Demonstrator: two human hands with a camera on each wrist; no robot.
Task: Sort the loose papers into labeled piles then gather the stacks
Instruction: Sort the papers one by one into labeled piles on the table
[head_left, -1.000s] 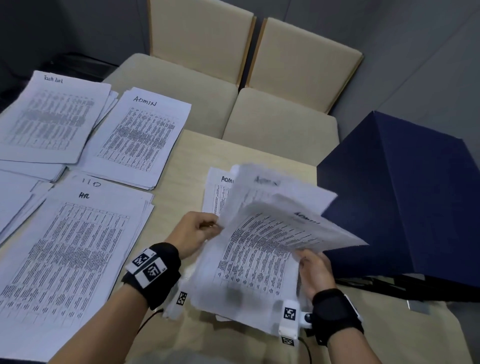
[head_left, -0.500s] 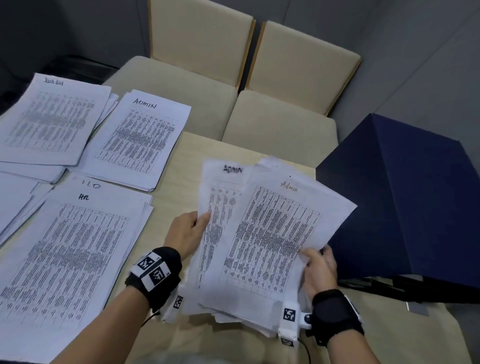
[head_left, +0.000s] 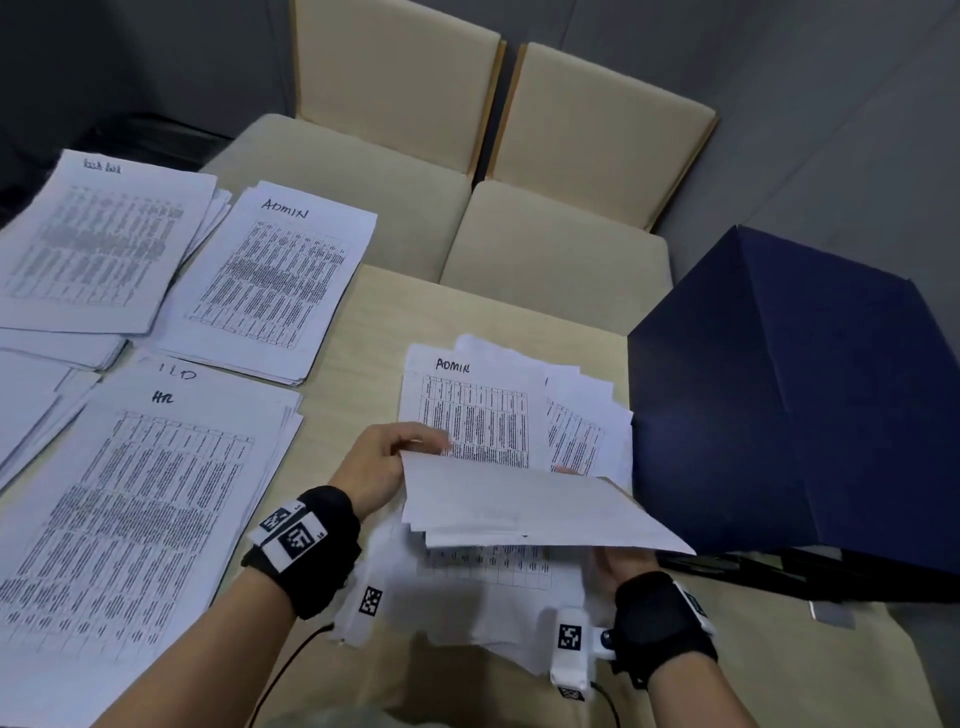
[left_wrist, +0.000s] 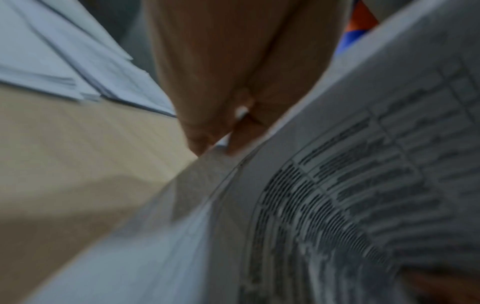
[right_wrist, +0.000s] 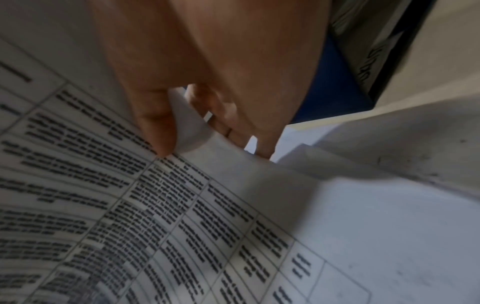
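Note:
A loose heap of printed sheets (head_left: 470, 415) lies on the table in front of me, its exposed top sheet labelled ADMIN. Both hands hold a bundle of upper sheets (head_left: 519, 509), bent back toward me with its blank underside up. My left hand (head_left: 415, 449) pinches the bundle's left edge, with fingers (left_wrist: 215, 133) on the paper (left_wrist: 337, 205). My right hand (head_left: 621, 564) is mostly hidden under the bundle; its thumb (right_wrist: 155, 127) lies on the printed side (right_wrist: 182, 205) and its fingers curl behind. Sorted piles lie to the left: ADMIN (head_left: 270, 280), HR (head_left: 145, 519) and a third pile (head_left: 93, 239).
A big dark blue box (head_left: 805, 395) stands close on the right, touching the heap's edge. Two beige chairs (head_left: 363, 197) are pushed against the table's far side. More sheets (head_left: 31, 405) lie at the left edge. A bare strip of table (head_left: 363, 343) separates heap and piles.
The upper sheets, which faced me printed side up, have been bent back and down toward me, uncovering a sheet labelled ADMIN beneath. Both hands stayed on the bundle's edges.

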